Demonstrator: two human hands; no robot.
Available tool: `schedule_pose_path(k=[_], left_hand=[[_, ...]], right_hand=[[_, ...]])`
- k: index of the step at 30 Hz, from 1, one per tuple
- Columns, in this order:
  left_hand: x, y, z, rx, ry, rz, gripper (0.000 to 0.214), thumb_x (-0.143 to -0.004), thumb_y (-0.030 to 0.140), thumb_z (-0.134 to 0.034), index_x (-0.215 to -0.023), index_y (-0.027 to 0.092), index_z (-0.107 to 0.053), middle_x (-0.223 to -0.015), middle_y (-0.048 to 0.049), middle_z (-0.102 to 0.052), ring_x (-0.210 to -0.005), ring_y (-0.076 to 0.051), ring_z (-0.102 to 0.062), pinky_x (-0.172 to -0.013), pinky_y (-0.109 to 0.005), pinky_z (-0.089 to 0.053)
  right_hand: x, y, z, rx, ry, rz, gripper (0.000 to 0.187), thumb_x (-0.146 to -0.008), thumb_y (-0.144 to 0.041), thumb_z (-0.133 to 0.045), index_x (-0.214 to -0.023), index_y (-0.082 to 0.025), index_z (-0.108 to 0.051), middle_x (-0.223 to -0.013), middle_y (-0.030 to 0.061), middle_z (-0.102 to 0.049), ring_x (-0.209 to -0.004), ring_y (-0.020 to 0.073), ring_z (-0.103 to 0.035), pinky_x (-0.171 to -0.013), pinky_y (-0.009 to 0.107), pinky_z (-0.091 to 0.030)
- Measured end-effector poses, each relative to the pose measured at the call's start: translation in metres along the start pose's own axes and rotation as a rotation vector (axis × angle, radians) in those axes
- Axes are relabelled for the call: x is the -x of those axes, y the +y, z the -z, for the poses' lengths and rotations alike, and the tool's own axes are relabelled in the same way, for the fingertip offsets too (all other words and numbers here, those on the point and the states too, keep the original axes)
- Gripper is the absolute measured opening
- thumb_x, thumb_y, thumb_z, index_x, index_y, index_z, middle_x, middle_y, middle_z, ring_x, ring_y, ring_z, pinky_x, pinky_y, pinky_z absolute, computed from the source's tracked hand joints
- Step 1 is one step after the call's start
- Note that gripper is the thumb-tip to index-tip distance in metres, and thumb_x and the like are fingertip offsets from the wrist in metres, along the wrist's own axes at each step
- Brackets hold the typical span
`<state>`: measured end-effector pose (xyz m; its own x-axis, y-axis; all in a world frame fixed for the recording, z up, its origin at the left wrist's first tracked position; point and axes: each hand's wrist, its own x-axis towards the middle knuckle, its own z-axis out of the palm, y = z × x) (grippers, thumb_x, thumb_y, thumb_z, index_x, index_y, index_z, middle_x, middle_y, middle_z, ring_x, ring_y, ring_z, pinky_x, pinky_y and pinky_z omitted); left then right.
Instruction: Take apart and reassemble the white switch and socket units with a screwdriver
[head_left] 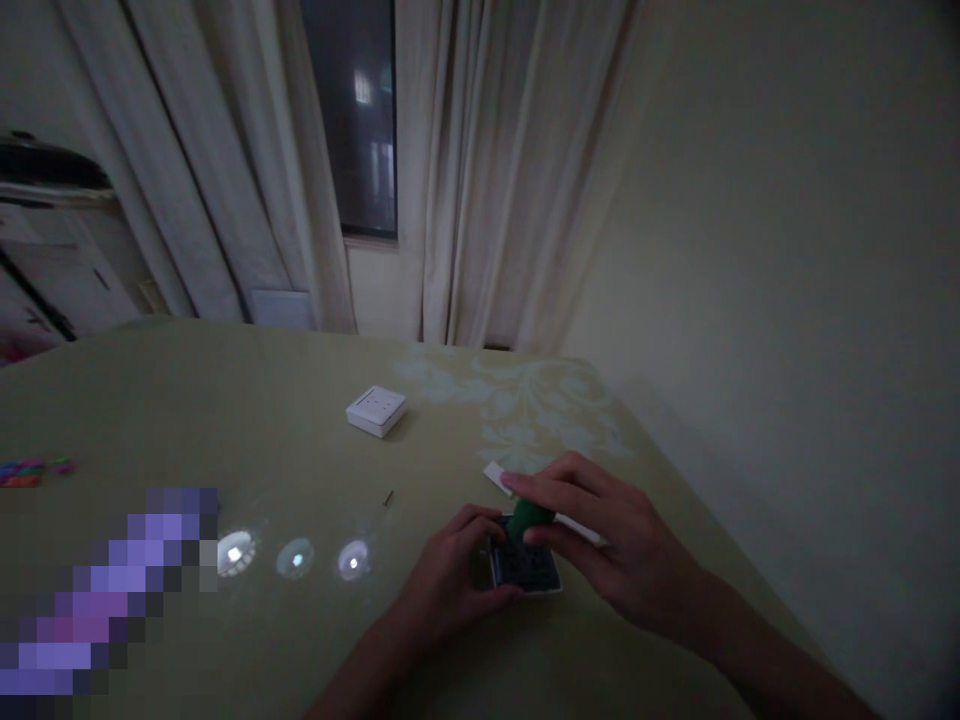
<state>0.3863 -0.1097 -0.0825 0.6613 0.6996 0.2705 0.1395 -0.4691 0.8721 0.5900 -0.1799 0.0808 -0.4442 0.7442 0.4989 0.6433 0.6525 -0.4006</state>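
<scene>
A square electrical socket [526, 568], dark-faced with a white rim, rests on the table. Fingers and thumb of my left hand [457, 560] close round its left side. Above it, my right hand [615, 540] pinches a green-handled screwdriver [529, 516] between thumb and fingers; the tip is hidden. A thin white strip shows under the right fingers, and I cannot tell what it belongs to. Just beyond the right fingertips lies a small white flat piece [495, 474]. A single screw [388, 497] lies left of the hands.
A white socket box [376, 411] sits farther back on the green table [262, 420]. Small colourful items [34, 471] lie at the left edge. Blurred-out purple pixels cover the lower left. Curtains [495, 180] hang behind, and a wall [787, 300] runs along the right.
</scene>
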Motion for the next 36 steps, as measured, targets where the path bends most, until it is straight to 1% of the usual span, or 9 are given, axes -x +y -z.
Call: schedule_pose_path(k=[7, 9, 11, 16, 19, 25, 29, 31, 36], left_hand=[[-0.003, -0.001, 0.000, -0.007, 0.004, -0.007, 0.040, -0.079, 0.027, -0.094, -0.112, 0.026, -0.070, -0.135, -0.0081, -0.071, -0.122, -0.031, -0.071, -0.102, -0.044, -0.058], [-0.004, -0.003, -0.001, -0.011, 0.002, -0.004, 0.041, -0.078, 0.025, -0.094, -0.111, 0.026, -0.070, -0.135, -0.0080, -0.071, -0.122, -0.031, -0.071, -0.102, -0.045, -0.057], [-0.004, -0.005, -0.001, -0.015, 0.003, -0.002, 0.041, -0.077, 0.024, -0.094, -0.109, 0.026, -0.070, -0.135, -0.0080, -0.071, -0.121, -0.031, -0.071, -0.102, -0.045, -0.057], [-0.005, -0.006, -0.001, -0.020, 0.009, -0.007, 0.037, -0.078, 0.023, -0.092, -0.106, 0.025, -0.069, -0.134, -0.0089, -0.071, -0.121, -0.032, -0.071, -0.102, -0.046, -0.057], [-0.004, -0.006, -0.001, -0.029, 0.004, 0.000, 0.036, -0.078, 0.023, -0.091, -0.108, 0.026, -0.070, -0.131, -0.0076, -0.072, -0.118, -0.031, -0.072, -0.099, -0.044, -0.058], [-0.006, -0.012, -0.004, -0.052, 0.023, 0.005, 0.040, -0.075, 0.023, -0.092, -0.108, 0.027, -0.069, -0.134, -0.0083, -0.072, -0.120, -0.033, -0.072, -0.100, -0.043, -0.058], [-0.005, -0.010, -0.003, -0.061, 0.018, 0.004, 0.038, -0.077, 0.025, -0.091, -0.108, 0.027, -0.070, -0.127, -0.0071, -0.074, -0.113, -0.032, -0.074, -0.096, -0.043, -0.059], [-0.005, -0.009, -0.003, -0.056, 0.017, 0.003, 0.036, -0.078, 0.026, -0.090, -0.108, 0.026, -0.070, -0.128, -0.0074, -0.073, -0.114, -0.032, -0.073, -0.097, -0.043, -0.058], [-0.005, -0.014, -0.004, -0.031, 0.027, -0.030, 0.035, -0.079, 0.024, -0.089, -0.107, 0.026, -0.069, -0.131, -0.0078, -0.073, -0.117, -0.032, -0.073, -0.098, -0.044, -0.058]], right_hand=[[-0.039, -0.005, 0.036, 0.310, -0.509, 0.042, 0.028, -0.105, -0.017, -0.070, -0.133, -0.020, -0.070, -0.118, 0.0087, -0.074, -0.104, 0.0216, -0.071, -0.088, 0.033, -0.056], [-0.050, -0.007, 0.043, 0.391, -0.592, 0.011, 0.011, -0.104, -0.020, -0.074, -0.114, -0.018, -0.074, -0.105, 0.0062, -0.075, -0.095, 0.0209, -0.071, -0.081, 0.032, -0.052], [-0.058, -0.010, 0.047, 0.477, -0.650, -0.034, 0.015, -0.103, -0.031, -0.077, -0.104, -0.016, -0.073, -0.096, 0.0052, -0.075, -0.088, 0.0214, -0.070, -0.074, 0.031, -0.047], [-0.067, -0.019, 0.052, 0.617, -0.782, 0.005, 0.020, -0.104, -0.036, -0.075, -0.110, -0.018, -0.072, -0.098, 0.0062, -0.076, -0.084, 0.0208, -0.070, -0.061, 0.030, -0.034], [-0.072, -0.023, 0.048, 0.658, -0.825, 0.070, 0.022, -0.106, -0.037, -0.073, -0.120, -0.020, -0.070, -0.101, 0.0062, -0.078, -0.080, 0.0200, -0.072, -0.056, 0.031, -0.025], [-0.086, -0.025, 0.033, 0.837, -0.818, -0.057, 0.043, -0.111, -0.054, -0.058, -0.108, -0.013, -0.074, -0.085, 0.0118, -0.080, -0.080, 0.0276, -0.078, -0.055, 0.031, -0.026], [-0.090, -0.023, 0.034, 0.769, -0.870, 0.147, 0.031, -0.108, -0.045, -0.068, -0.125, -0.020, -0.068, -0.111, 0.0099, -0.080, -0.086, 0.0246, -0.078, -0.053, 0.031, -0.023], [-0.090, -0.022, 0.034, 0.762, -0.905, 0.185, 0.027, -0.108, -0.042, -0.068, -0.123, -0.020, -0.070, -0.108, 0.0090, -0.080, -0.084, 0.0238, -0.078, -0.053, 0.032, -0.022], [-0.091, -0.021, 0.033, 0.856, -0.916, -0.054, 0.046, -0.110, -0.058, -0.058, -0.107, -0.015, -0.076, -0.084, 0.0114, -0.079, -0.077, 0.0263, -0.076, -0.055, 0.032, -0.026]])
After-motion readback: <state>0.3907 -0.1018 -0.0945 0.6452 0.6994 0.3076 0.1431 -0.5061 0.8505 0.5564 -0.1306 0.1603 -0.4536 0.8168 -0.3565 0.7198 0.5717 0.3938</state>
